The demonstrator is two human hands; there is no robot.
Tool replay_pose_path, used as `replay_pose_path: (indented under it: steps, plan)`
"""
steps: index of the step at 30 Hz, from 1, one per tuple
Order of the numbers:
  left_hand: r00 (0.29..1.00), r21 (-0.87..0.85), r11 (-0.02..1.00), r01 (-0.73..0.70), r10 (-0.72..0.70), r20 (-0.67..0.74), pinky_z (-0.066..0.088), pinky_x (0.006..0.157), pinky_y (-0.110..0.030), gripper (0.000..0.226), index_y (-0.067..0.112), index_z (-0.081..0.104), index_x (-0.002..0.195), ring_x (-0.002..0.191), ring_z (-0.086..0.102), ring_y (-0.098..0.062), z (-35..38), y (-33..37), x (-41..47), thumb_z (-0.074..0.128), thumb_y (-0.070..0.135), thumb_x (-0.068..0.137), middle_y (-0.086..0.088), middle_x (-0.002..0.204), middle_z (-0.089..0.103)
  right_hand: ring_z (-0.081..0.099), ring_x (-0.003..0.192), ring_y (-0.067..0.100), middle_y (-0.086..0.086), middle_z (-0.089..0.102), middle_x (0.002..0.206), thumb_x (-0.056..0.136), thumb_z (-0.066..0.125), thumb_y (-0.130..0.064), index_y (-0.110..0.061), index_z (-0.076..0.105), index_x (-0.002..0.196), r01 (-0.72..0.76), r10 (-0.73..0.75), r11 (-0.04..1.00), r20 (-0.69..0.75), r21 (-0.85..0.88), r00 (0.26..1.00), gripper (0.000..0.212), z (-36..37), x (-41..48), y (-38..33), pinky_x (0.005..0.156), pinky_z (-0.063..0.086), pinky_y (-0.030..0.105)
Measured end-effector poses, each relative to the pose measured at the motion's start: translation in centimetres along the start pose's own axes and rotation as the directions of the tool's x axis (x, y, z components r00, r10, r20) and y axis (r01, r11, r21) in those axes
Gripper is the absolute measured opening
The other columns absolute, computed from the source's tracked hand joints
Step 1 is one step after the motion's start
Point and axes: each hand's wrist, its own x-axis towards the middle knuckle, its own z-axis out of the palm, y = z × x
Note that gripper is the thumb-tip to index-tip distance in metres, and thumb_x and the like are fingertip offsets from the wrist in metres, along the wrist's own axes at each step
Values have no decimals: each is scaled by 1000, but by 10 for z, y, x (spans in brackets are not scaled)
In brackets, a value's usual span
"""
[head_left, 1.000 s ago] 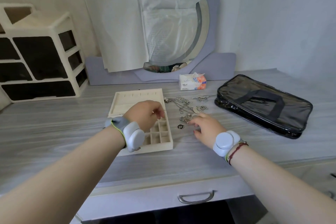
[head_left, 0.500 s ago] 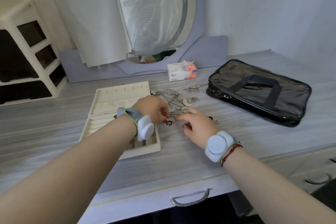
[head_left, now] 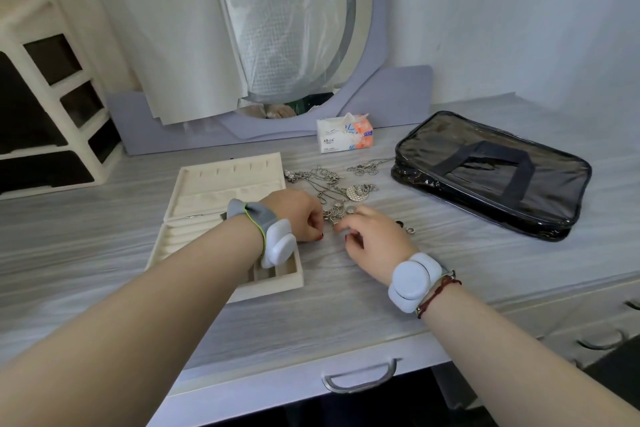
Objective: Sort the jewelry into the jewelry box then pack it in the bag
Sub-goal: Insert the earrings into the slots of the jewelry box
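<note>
Curled fingers (head_left: 313,229) of the left hand (head_left: 294,215) and right hand (head_left: 375,241) meet over tiny rings (head_left: 337,213); gripping or not, I cannot tell. The jewelry (head_left: 356,191) lies on the table (head_left: 346,295) beside the jewelry box (head_left: 207,198): light, slippery chains, likely to tangle, best pinched at the pendants.

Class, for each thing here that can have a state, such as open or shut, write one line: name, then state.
jewelry box, open, lid laid back.
jewelry, loose on the table, outside the box.
bag, lying flat, looks closed.
tissue pack, opened, tissue sticking out.
drawer, shut.
left hand, fingers curled at the jewelry; grip unclear.
right hand, fingers curled at the jewelry; grip unclear.
</note>
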Motion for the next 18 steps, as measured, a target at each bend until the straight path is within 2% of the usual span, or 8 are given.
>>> replay_pose_path:
  steps: [6, 14, 18]
  plan:
    - [999, 68, 997, -33, 35, -33, 55, 70, -29, 7, 25, 66, 75, 77, 63, -17, 3, 6, -4, 59, 25, 72, 8, 76, 67, 58, 83, 21, -1, 54, 108, 85, 52, -15, -21, 66, 104, -7, 7, 1000, -4, -19, 1000, 24, -1, -2, -1, 70, 40, 25]
    - [994, -112, 994, -10, -2, -111, 51, 67, -23, 6, 24, 68, 78, 72, 60, -12, 4, 2, -9, 64, 23, 73, 10, 75, 64, 59, 86, 22, -1, 55, 108, 85, 53, -17, -21, 67, 102, -10, 10, 1000, -9, -17, 1000, 23, 0, -2, -3, 74, 46, 29]
    - [989, -177, 984, 3, -28, -142, 43, 57, -16, 3, 25, 67, 77, 58, 51, -2, 3, 1, -11, 65, 23, 75, 11, 73, 64, 60, 87, 21, -2, 54, 107, 85, 54, -18, -22, 67, 102, -9, 9, 1000, 0, -26, 1000, 21, 0, -1, -1, 75, 46, 27]
